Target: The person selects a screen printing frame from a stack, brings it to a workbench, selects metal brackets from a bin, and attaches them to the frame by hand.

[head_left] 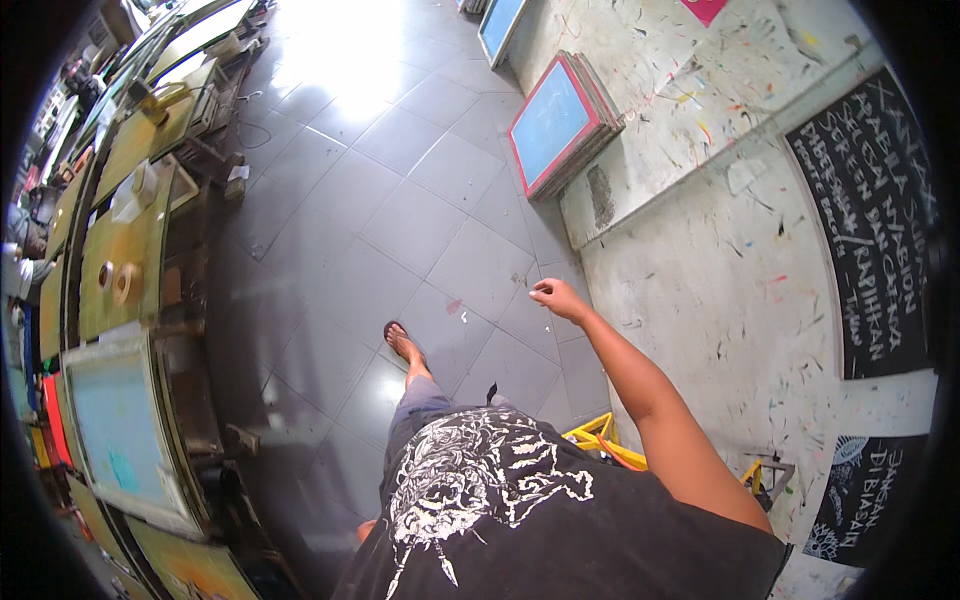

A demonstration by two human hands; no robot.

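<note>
Right grip (558,298): fingers loosely curled, apparently empty; whether fingertips meet cannot be told. Left grip: not clearly visible, state undetermined. Right of grip: paint-flecked wall (690,290). Ahead: stacked blue-faced frames (552,128). Judgement: when stepping past, tuck elbow, clear frame corners.

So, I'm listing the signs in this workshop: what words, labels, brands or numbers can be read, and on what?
I won't copy wording, but writing shows here:
Upper black sign on the right-hand wall: several lines of white lettering, mostly legible.
Lower black sign: white lettering, legible, beside white drawings.
Black T-shirt: white print; no words I can make out.
Left-edge clutter: any labels are too small or blurred.
</note>
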